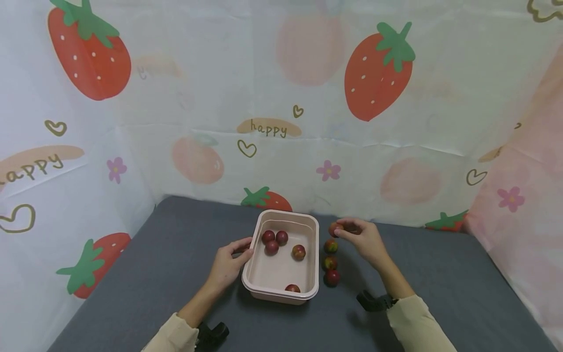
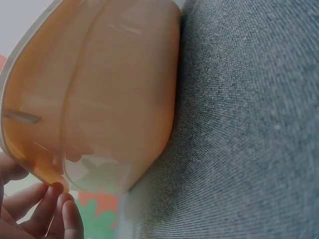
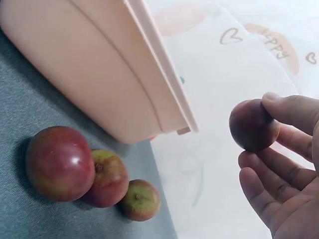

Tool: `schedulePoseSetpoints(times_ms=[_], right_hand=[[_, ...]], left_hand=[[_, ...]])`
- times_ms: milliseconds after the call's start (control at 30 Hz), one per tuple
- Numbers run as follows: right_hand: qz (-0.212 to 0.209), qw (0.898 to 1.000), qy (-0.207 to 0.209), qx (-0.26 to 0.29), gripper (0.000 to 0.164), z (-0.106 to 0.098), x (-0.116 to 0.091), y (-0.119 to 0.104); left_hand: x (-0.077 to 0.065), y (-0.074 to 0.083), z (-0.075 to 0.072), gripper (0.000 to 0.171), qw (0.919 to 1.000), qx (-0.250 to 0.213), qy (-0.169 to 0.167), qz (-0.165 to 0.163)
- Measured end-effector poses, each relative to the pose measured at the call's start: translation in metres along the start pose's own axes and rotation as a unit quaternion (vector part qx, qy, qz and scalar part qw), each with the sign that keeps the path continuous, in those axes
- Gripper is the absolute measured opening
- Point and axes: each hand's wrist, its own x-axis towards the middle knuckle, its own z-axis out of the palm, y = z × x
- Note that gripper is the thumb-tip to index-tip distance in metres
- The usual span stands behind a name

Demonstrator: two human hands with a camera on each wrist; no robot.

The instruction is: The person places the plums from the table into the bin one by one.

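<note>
A pale pink plastic box (image 1: 281, 271) sits on the table with several dark red plums (image 1: 271, 248) inside it. My left hand (image 1: 226, 264) grips its left rim; in the left wrist view the fingers (image 2: 45, 211) lie against the outer wall. Beyond the box's right side, my right hand (image 1: 365, 239) pinches a plum (image 3: 253, 125) between thumb and fingers, raised off the table in the right wrist view. Three other plums stand in a row beside the box: a red one (image 3: 61, 163), a red-green one (image 3: 108, 178) and a greener one (image 3: 141, 200).
A dark grey cloth (image 1: 176, 244) covers the table. Behind it and at both sides hangs a white sheet (image 1: 211, 98) printed with strawberries, hearts and flowers. Black straps with camera mounts (image 1: 374, 300) are on both wrists.
</note>
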Motion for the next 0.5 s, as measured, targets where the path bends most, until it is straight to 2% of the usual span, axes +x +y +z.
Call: schedulePoseSetpoints(times_ms=[333, 500], right_hand=[[0.007, 1.000, -0.016, -0.001, 0.041, 0.004, 0.009, -0.008], [-0.003, 1.000, -0.024, 0.003, 0.041, 0.008, 0.013, -0.012]], left_hand=[[-0.001, 0.002, 0.000, 0.036, 1.0000, -0.004, -0.001, -0.004], [-0.002, 0.002, 0.000, 0.036, 1.0000, -0.006, -0.002, -0.004]])
